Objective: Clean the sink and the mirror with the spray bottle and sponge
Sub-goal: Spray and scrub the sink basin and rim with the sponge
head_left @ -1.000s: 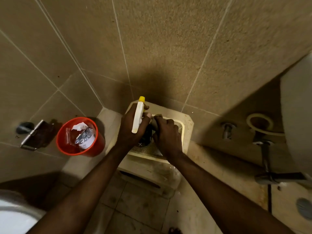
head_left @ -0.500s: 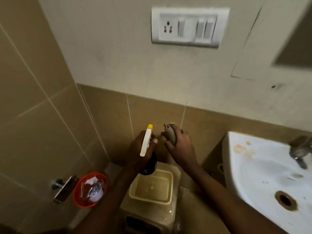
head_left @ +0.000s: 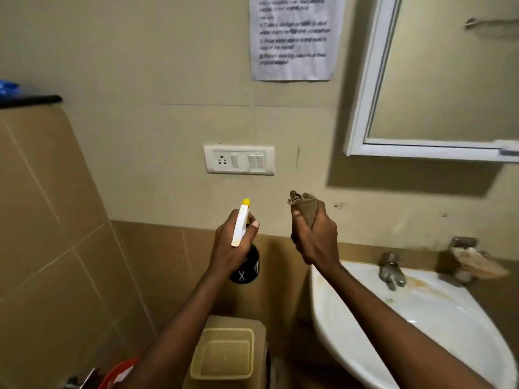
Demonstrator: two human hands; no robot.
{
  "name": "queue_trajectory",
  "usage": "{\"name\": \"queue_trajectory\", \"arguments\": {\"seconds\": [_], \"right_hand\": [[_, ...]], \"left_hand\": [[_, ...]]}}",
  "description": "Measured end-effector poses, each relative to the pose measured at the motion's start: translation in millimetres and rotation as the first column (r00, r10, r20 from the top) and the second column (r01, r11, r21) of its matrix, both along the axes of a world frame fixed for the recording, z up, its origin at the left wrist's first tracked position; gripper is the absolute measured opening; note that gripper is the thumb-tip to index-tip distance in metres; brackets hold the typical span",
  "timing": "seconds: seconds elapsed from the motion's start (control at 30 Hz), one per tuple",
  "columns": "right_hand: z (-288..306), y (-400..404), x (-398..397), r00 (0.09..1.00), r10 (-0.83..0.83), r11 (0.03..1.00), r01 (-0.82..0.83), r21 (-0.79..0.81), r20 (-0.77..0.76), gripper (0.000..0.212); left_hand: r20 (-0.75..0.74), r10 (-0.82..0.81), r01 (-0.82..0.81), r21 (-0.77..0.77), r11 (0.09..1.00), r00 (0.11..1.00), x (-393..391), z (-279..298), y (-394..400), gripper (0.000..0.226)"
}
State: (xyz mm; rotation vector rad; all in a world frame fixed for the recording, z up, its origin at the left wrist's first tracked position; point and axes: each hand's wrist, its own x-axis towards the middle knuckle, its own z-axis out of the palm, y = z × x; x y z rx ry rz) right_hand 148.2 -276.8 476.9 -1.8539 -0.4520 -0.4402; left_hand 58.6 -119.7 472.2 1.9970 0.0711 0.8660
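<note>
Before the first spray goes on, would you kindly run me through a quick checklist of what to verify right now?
1. Spray bottle held firmly: ok, the left hand grips it upright, yellow nozzle tip on top.
2. Wiping cloth ready: ok, bunched in the right hand.
3. Nozzle aimed at a target: not ok, it faces the wall near the switch panel, not the mirror or sink.
4. Sink basin free of objects: ok as far as visible; brown stains near the tap.
5. Liquid left in bottle: cannot tell, body is dark.
</note>
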Motion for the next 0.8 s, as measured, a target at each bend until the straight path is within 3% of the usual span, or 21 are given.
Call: {"name": "queue_trajectory", "arguments": {"seconds": [0.2, 0.3, 0.7, 0.8], "right_hand": [[17, -116, -9, 0.99, -0.139, 0.99, 0.139, 0.013, 0.008, 0.037], [12, -174, -14, 0.982, -0.186, 0.982, 0.186, -0.008, -0.023, 0.023], [-26, -330, -15, 0.912, -0.402, 0.914, 0.395, -0.088, -0.084, 0.067], [-37, -352, -11, 0.892, -0.442, 0.897, 0.435, -0.083, -0.099, 0.049]], "left_hand": [[-0.026, -0.13, 0.13, 0.032, 0.991, 0.991, 7, 24, -98, 0.011], [-0.043, -0.194, 0.195, 0.029, 0.98, 0.98, 13, 23, -153, 0.013], [-0.17, -0.401, 0.411, 0.027, 0.911, 0.9, 29, -34, -307, 0.01], [-0.241, -0.416, 0.433, 0.015, 0.901, 0.877, 33, -56, -325, 0.02]]}}
